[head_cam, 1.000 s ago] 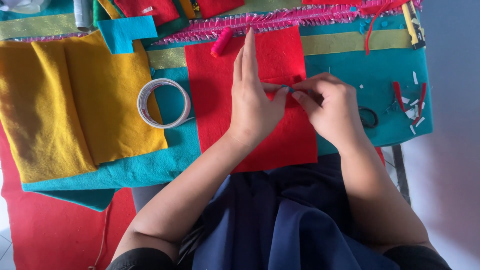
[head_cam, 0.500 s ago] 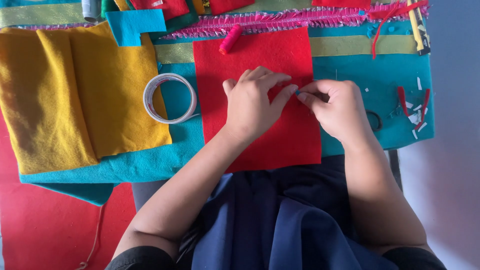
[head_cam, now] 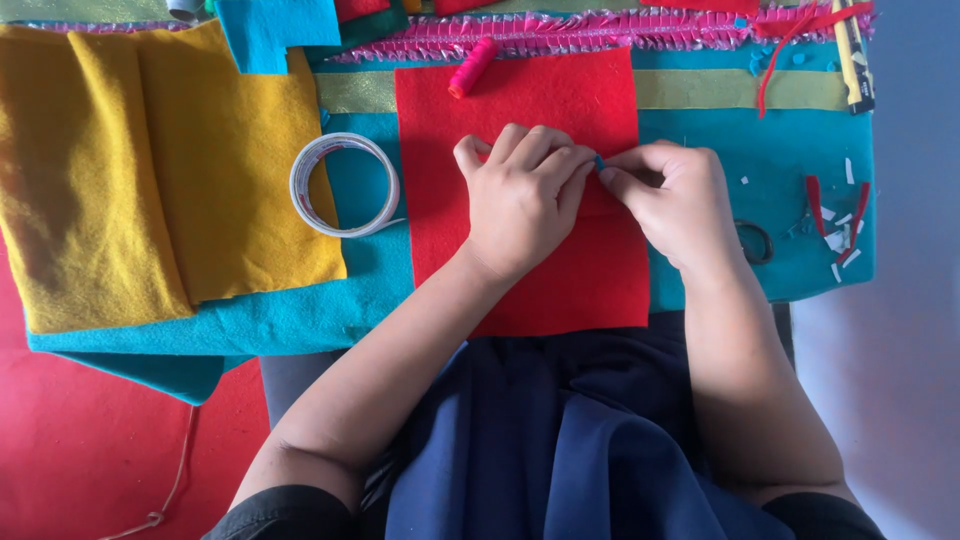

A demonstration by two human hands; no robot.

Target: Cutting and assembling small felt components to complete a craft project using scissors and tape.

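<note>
- Resting on the red felt square (head_cam: 520, 95), the left hand (head_cam: 522, 200) lies knuckles up with its fingers curled down onto the cloth; its fingertips meet the right hand at the middle of the square
- the right hand (head_cam: 672, 200) has thumb and forefinger pinched together on a tiny blue bit (head_cam: 600, 162); what that bit is cannot be told, it is too small
- the red felt square lies flat on the teal felt sheet (head_cam: 300, 310), its near edge at the table's front, just above the person's dark blue lap
- a pink thread spool (head_cam: 472, 68) lies tilted across the square's far left corner
- a roll of clear tape (head_cam: 344, 185) lies flat on the teal sheet, just left of the square and apart from it
- a folded mustard-yellow cloth (head_cam: 160, 170) covers the sheet's left part; the tape roll touches its right edge
- a pink frilled trim (head_cam: 560, 28) runs along the far side
- red strips and white snippets (head_cam: 835, 215) lie scattered near the right edge, well apart from the hands
</note>
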